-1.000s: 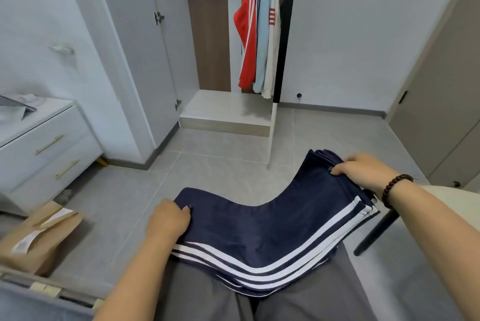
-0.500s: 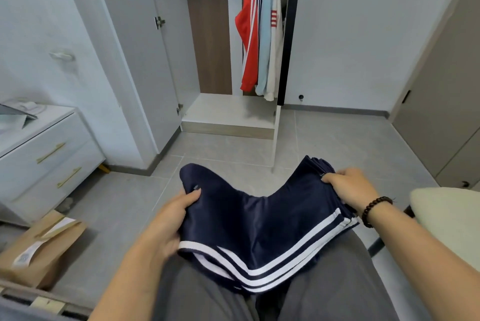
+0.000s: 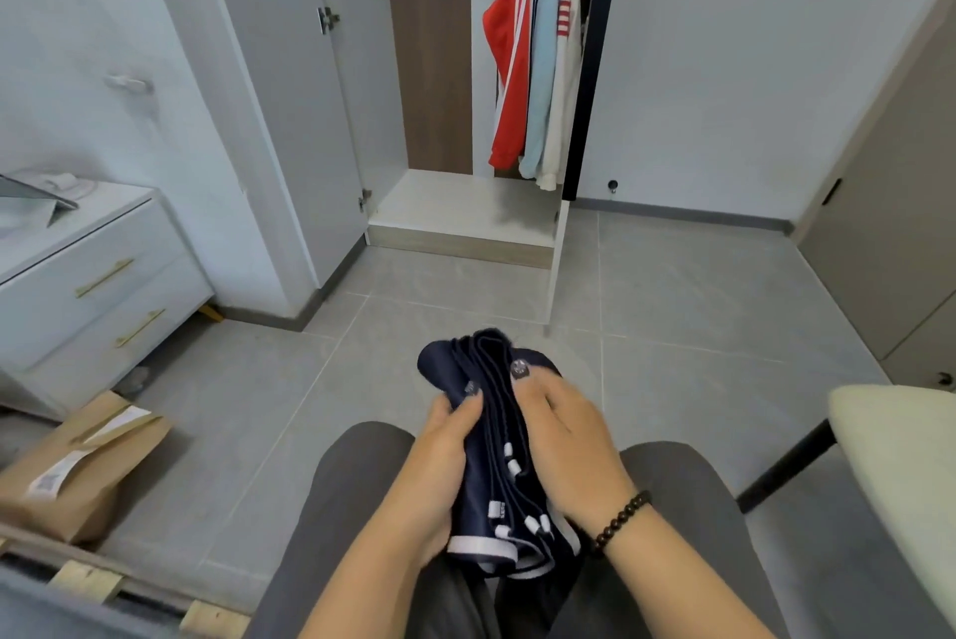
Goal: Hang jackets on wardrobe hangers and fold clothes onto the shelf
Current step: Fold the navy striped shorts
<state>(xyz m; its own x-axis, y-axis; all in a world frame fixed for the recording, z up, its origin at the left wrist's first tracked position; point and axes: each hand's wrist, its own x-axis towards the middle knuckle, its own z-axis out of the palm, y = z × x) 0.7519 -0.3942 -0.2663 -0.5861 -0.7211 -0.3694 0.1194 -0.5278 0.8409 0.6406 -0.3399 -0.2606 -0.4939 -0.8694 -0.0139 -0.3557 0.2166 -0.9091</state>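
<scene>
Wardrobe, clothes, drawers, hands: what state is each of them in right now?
Wardrobe door: open.
Jackets: hanging inside the wardrobe.
Wardrobe shelf: nothing lies on the part that shows.
Navy striped garment: folded into a bundle above the lap.
Left hand: grips the bundle's left side.
Right hand: holds its right side.
Drawers: closed.
Cardboard box: closed, on the floor.

Tops of the hanging jackets (image 3: 538,43) beyond the top edge; right-hand fingers (image 3: 522,380) partly behind navy garment (image 3: 486,457).
</scene>
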